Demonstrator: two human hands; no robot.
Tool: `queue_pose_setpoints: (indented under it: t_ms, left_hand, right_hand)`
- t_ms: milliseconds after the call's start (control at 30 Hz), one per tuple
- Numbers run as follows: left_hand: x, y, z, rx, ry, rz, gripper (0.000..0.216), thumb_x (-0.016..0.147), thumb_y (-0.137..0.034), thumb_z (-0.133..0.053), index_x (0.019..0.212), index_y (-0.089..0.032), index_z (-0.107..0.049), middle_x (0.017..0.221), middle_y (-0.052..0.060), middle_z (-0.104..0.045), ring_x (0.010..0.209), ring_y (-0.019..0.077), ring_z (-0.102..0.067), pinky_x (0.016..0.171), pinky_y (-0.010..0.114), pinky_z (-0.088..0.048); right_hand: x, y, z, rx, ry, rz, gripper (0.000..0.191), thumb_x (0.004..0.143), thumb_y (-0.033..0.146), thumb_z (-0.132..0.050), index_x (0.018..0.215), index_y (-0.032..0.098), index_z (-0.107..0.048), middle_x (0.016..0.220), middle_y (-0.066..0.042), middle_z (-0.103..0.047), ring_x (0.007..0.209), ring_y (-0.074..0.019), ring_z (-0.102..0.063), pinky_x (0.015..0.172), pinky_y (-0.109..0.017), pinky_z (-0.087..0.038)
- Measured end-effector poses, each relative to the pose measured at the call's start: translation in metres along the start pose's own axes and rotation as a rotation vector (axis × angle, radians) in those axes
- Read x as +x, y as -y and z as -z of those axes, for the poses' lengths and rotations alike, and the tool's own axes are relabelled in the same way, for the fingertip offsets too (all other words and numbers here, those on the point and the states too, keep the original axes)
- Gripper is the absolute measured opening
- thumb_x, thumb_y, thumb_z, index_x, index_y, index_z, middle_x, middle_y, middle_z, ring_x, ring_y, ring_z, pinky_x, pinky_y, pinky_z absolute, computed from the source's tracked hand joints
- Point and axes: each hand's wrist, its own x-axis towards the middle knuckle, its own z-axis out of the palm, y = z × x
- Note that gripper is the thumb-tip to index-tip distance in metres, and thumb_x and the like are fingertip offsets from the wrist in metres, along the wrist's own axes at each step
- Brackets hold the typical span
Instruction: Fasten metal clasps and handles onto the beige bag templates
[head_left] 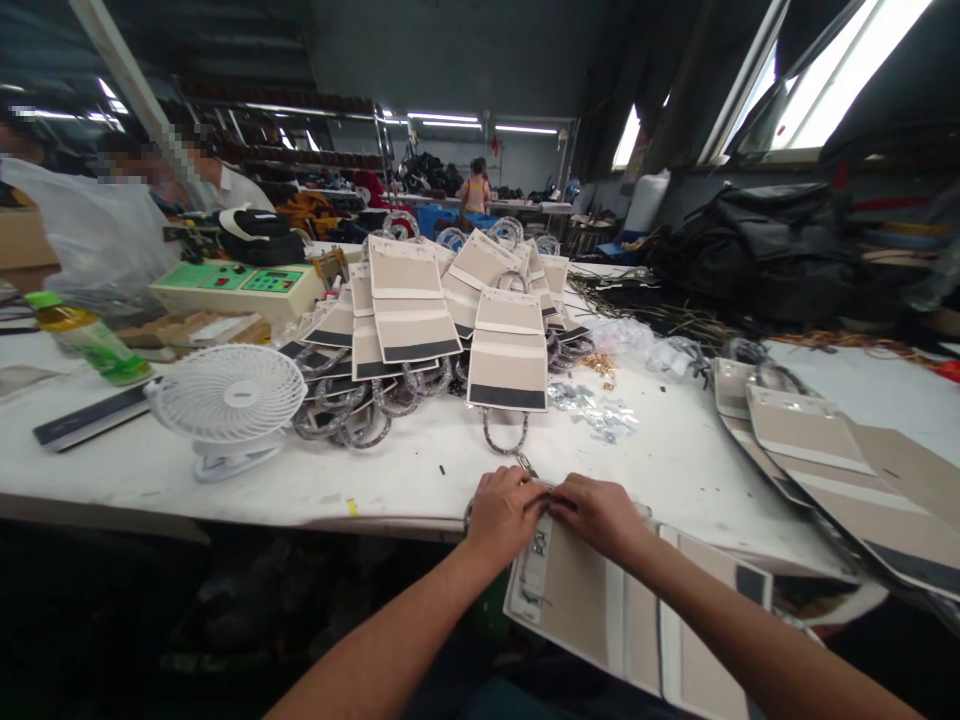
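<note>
A beige bag panel (581,585), with pale strips and a dark band, lies slanted over the table's front edge towards my lap. Both hands meet at its upper left corner, their fingertips pinched together. My left hand (499,510) is closed at the corner, with part of a dark plastic-wrapped handle beside it. My right hand (600,512) is closed on the same spot from the right. A small metal clasp (527,466) sticks out just above the fingers. What exactly lies between the fingertips is hidden. Small metal fittings (538,545) show along the panel's left end.
A pile of similar bag panels (409,300) with wrapped handles stands beyond my hands. Left are a white fan (229,395), a bottle (90,340) and a control box (232,290). Clear plastic pieces (600,410) and gold-coloured parts (600,365) lie right of the pile. More panels (847,470) overhang at right.
</note>
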Motion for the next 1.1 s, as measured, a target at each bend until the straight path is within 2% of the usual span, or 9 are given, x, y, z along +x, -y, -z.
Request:
queue_pose_setpoints:
  t_ms: [167, 300, 500, 833, 1100]
  left_hand:
    - [0.0, 0.003, -0.004, -0.036, -0.022, 0.0, 0.011, 0.092, -0.028, -0.076, 0.102, -0.031, -0.078, 0.106, 0.002, -0.07, 0.104, 0.0239, -0.061, 0.087, 0.04, -0.046]
    - [0.001, 0.004, -0.007, -0.052, -0.047, -0.009, 0.012, 0.091, -0.027, -0.078, 0.102, -0.031, -0.079, 0.108, 0.001, -0.07, 0.103, 0.0229, -0.062, 0.087, 0.039, -0.047]
    - [0.002, 0.007, -0.012, -0.084, -0.06, -0.016, 0.016, 0.089, -0.024, -0.078, 0.103, -0.032, -0.079, 0.11, 0.001, -0.069, 0.101, 0.0211, -0.064, 0.084, 0.037, -0.047]
    - [0.006, 0.011, -0.012, -0.099, -0.022, -0.044, 0.015, 0.09, -0.025, -0.079, 0.103, -0.033, -0.08, 0.11, 0.001, -0.07, 0.103, 0.0213, -0.064, 0.086, 0.037, -0.046]
    - [0.014, 0.015, -0.01, -0.153, 0.017, -0.008, 0.013, 0.09, -0.023, -0.08, 0.1, -0.032, -0.083, 0.107, 0.001, -0.073, 0.103, 0.0207, -0.066, 0.088, 0.036, -0.048]
  right_hand:
    - [-0.009, -0.006, -0.003, 0.024, -0.077, 0.025, 0.021, 0.102, 0.035, -0.06, 0.102, 0.025, -0.078, 0.096, -0.004, -0.075, 0.087, -0.0201, -0.071, 0.074, -0.027, -0.044]
    - [-0.011, -0.007, -0.005, 0.029, -0.116, 0.063, 0.02, 0.101, 0.029, -0.06, 0.105, 0.029, -0.08, 0.095, -0.002, -0.076, 0.086, -0.0197, -0.073, 0.071, -0.027, -0.044]
    - [-0.009, -0.007, -0.009, 0.02, -0.166, 0.083, 0.021, 0.102, 0.028, -0.06, 0.099, 0.027, -0.081, 0.089, -0.002, -0.075, 0.082, -0.0184, -0.072, 0.068, -0.026, -0.043]
    - [-0.011, -0.013, -0.009, 0.017, -0.174, 0.098, 0.019, 0.102, 0.032, -0.062, 0.107, 0.028, -0.08, 0.091, -0.002, -0.076, 0.08, -0.0186, -0.072, 0.067, -0.027, -0.043]
    - [-0.007, -0.015, -0.01, 0.062, -0.176, 0.082, 0.016, 0.1, 0.03, -0.065, 0.104, 0.028, -0.08, 0.092, -0.001, -0.076, 0.08, -0.0171, -0.072, 0.067, -0.026, -0.041]
